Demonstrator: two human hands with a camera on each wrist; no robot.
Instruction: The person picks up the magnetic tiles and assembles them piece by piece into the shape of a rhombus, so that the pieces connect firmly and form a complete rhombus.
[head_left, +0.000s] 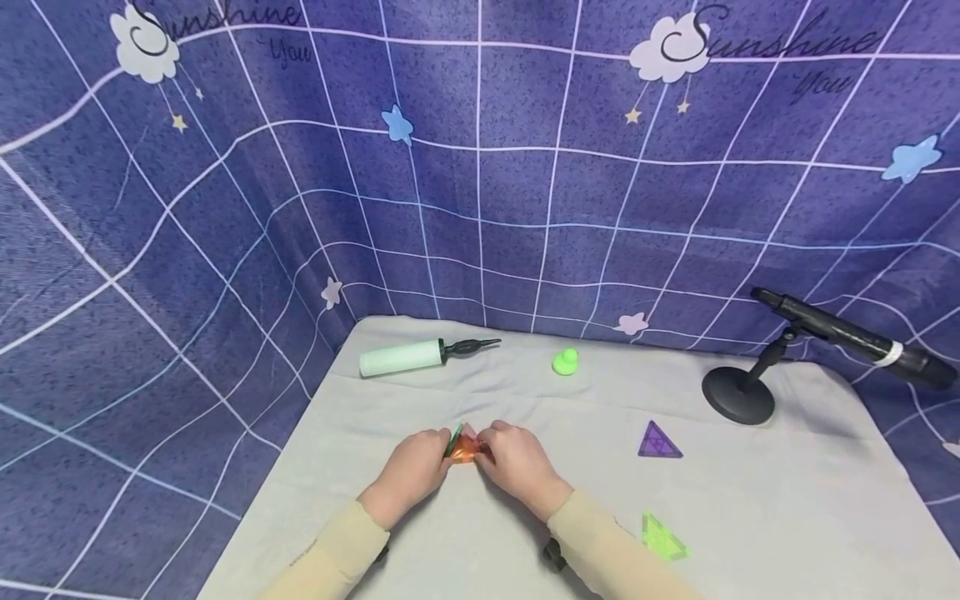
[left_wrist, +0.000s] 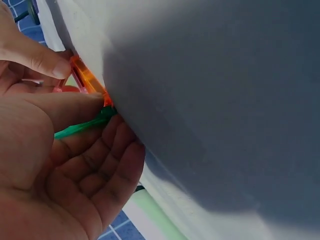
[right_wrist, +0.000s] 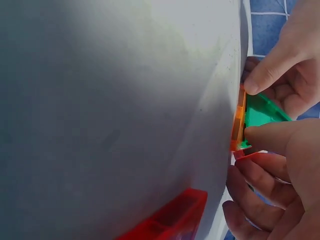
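Both hands meet over the middle of the table around three see-through triangle tiles standing edge to edge. Thumb and fingers of my left hand (head_left: pixel 418 465) pinch the green tile (right_wrist: pixel 262 111). My right hand (head_left: pixel 522 463) pinches the pinkish-red tile (head_left: pixel 470 431) from the other side. Between them, the orange tile (head_left: pixel 466 451) faces me, its lower edge right at the cloth. In the left wrist view, the left thumb lies at the corner where orange meets green (left_wrist: pixel 87 125). The fingers hide parts of the red and green tiles.
A purple triangle tile (head_left: pixel 659 442) and a yellow-green one (head_left: pixel 663 537) lie to the right. Farther back are a pale green hand pump (head_left: pixel 405 359) and a green toy duck (head_left: pixel 566 362). A black microphone on a stand (head_left: pixel 738 396) occupies the back right.
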